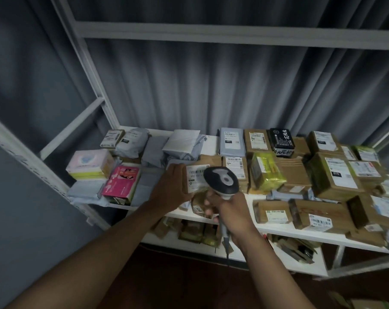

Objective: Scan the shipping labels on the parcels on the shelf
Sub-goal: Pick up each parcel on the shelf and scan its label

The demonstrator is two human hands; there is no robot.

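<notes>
The scanner [222,181] is gripped by its handle in the right hand [232,216], head aimed at the label [196,178] on a brown parcel [202,175]. That parcel is steadied at its left edge by the left hand [170,186], fingers curled round it. It lies near the front of the shelf [278,229], other parcels packed close behind. A misread is likely if a neighbouring label falls under the scanner, or if the parcel tilts.

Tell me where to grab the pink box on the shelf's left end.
Take the pink box across its two long side edges, coming from above and front. It lies flat, broad face up, at the shelf front, with other packages crowding its left and back.
</notes>
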